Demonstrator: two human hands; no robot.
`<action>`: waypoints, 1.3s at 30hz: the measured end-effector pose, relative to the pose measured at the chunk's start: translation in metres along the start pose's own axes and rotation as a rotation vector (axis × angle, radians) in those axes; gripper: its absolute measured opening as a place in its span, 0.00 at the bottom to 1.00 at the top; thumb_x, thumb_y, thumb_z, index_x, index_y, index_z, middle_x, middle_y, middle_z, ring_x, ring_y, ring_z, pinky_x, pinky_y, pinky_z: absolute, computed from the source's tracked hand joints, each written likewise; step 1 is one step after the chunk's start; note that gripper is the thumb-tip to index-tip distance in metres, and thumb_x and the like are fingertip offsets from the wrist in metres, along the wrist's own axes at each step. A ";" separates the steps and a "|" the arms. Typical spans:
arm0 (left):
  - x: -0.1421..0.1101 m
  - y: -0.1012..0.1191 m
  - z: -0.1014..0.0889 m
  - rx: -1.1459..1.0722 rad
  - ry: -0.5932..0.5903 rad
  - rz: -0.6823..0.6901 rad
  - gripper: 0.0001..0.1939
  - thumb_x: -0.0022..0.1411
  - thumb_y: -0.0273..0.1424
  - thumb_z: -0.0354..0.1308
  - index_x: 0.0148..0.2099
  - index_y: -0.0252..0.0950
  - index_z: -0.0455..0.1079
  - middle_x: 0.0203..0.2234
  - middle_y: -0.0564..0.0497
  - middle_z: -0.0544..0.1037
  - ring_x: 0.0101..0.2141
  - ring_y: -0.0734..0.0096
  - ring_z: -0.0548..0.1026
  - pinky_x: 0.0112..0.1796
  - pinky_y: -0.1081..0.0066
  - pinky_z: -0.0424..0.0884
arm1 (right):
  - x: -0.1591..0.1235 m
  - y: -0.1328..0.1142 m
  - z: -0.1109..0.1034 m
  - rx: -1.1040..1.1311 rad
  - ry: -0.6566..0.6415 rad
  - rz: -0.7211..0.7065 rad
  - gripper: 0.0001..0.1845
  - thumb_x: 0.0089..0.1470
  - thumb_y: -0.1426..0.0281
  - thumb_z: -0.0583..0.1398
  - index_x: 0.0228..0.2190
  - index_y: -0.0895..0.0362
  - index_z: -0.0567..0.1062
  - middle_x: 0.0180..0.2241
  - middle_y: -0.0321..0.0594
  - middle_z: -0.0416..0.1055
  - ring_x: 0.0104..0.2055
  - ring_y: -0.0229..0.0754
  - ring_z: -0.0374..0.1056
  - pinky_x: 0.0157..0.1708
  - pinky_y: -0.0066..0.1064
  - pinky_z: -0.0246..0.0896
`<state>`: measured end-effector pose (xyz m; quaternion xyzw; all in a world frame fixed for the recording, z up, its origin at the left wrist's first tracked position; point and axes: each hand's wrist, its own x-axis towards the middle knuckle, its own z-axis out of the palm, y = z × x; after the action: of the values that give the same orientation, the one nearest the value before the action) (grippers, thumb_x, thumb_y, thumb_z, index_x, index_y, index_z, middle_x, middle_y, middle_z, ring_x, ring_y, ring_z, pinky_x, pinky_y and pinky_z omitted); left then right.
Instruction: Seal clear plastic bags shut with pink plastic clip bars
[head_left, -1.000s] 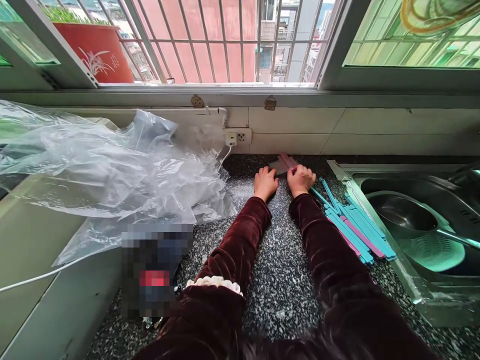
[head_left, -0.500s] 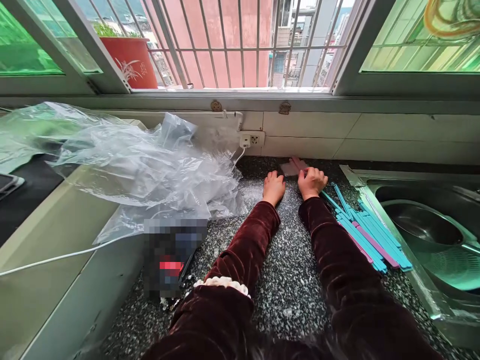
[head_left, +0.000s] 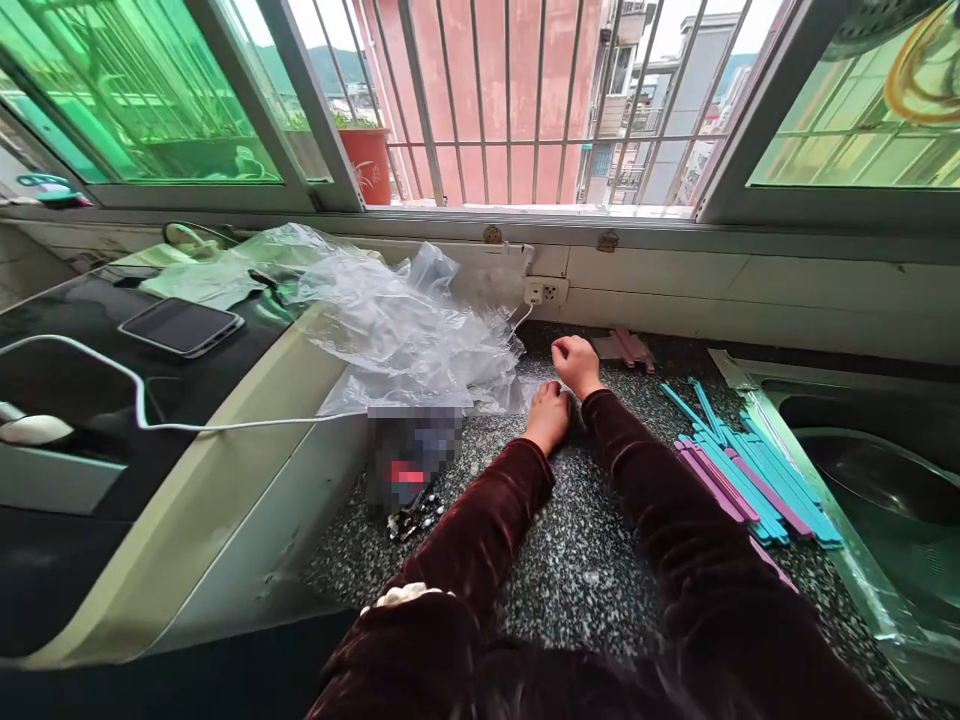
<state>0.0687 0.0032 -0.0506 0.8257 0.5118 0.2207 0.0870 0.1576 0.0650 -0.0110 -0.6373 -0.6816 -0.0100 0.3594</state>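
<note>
My left hand (head_left: 548, 417) is closed on the counter beside the right edge of a large clear plastic bag (head_left: 427, 335). Whatever its curled fingers hold is hidden from me. Just beyond it, my right hand (head_left: 577, 366) is closed too, its fingers bent toward the left, and I cannot make out anything in them. Several dusky pink strips (head_left: 632, 350) lie on a small clear sheet near the wall, right of my right hand. A pile of flat turquoise strips (head_left: 780, 465) with purple-pink strips (head_left: 716, 483) among them lies right of my right forearm.
A metal sink (head_left: 847, 590) holding a basin borders the counter (head_left: 577, 560) on the right. To the left, a phone (head_left: 180, 326) lies on a black-topped appliance (head_left: 82, 300). A white cable (head_left: 225, 427) crosses it. A socket (head_left: 551, 291) and barred window stand behind.
My right hand has moved left, away from the dusky pink strips, to above my left hand. My left hand sits closer to me and nearer the right one. The view has turned left.
</note>
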 end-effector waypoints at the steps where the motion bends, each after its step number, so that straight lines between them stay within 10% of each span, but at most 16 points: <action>1: -0.008 -0.003 -0.002 0.009 0.006 0.018 0.12 0.62 0.27 0.46 0.39 0.34 0.72 0.42 0.42 0.71 0.47 0.59 0.65 0.47 0.63 0.64 | 0.004 -0.011 0.003 0.024 -0.026 -0.017 0.12 0.53 0.69 0.53 0.30 0.57 0.76 0.32 0.44 0.72 0.36 0.43 0.64 0.40 0.33 0.56; 7: -0.045 -0.022 -0.019 0.039 0.215 0.152 0.10 0.58 0.28 0.51 0.39 0.34 0.72 0.44 0.41 0.72 0.46 0.60 0.68 0.47 0.62 0.65 | 0.012 -0.053 0.019 0.114 -0.146 -0.027 0.11 0.50 0.65 0.57 0.30 0.56 0.78 0.32 0.42 0.73 0.35 0.42 0.66 0.38 0.33 0.59; 14: -0.046 -0.048 -0.035 -0.121 0.660 -0.327 0.25 0.55 0.29 0.50 0.56 0.28 0.59 0.54 0.34 0.65 0.55 0.52 0.61 0.54 0.53 0.58 | 0.004 -0.063 0.020 0.177 -0.196 0.000 0.09 0.48 0.70 0.57 0.26 0.57 0.78 0.30 0.41 0.74 0.33 0.40 0.67 0.37 0.31 0.61; 30: -0.052 -0.040 -0.046 -0.277 0.425 -0.465 0.28 0.55 0.27 0.53 0.59 0.30 0.56 0.59 0.33 0.58 0.60 0.48 0.54 0.55 0.47 0.55 | -0.029 -0.071 0.012 0.326 -0.232 0.041 0.05 0.45 0.72 0.58 0.20 0.58 0.73 0.22 0.36 0.72 0.24 0.34 0.63 0.27 0.26 0.58; 39: -0.072 -0.029 -0.054 -0.489 0.446 -0.216 0.25 0.53 0.26 0.53 0.55 0.32 0.59 0.55 0.37 0.64 0.57 0.57 0.60 0.56 0.56 0.55 | -0.083 -0.046 -0.052 0.422 -0.086 0.023 0.07 0.47 0.69 0.57 0.22 0.57 0.71 0.24 0.37 0.69 0.27 0.36 0.63 0.29 0.28 0.59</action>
<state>-0.0062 -0.0511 -0.0329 0.6529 0.5347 0.5013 0.1909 0.1365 -0.0392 0.0059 -0.5554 -0.6761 0.1641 0.4556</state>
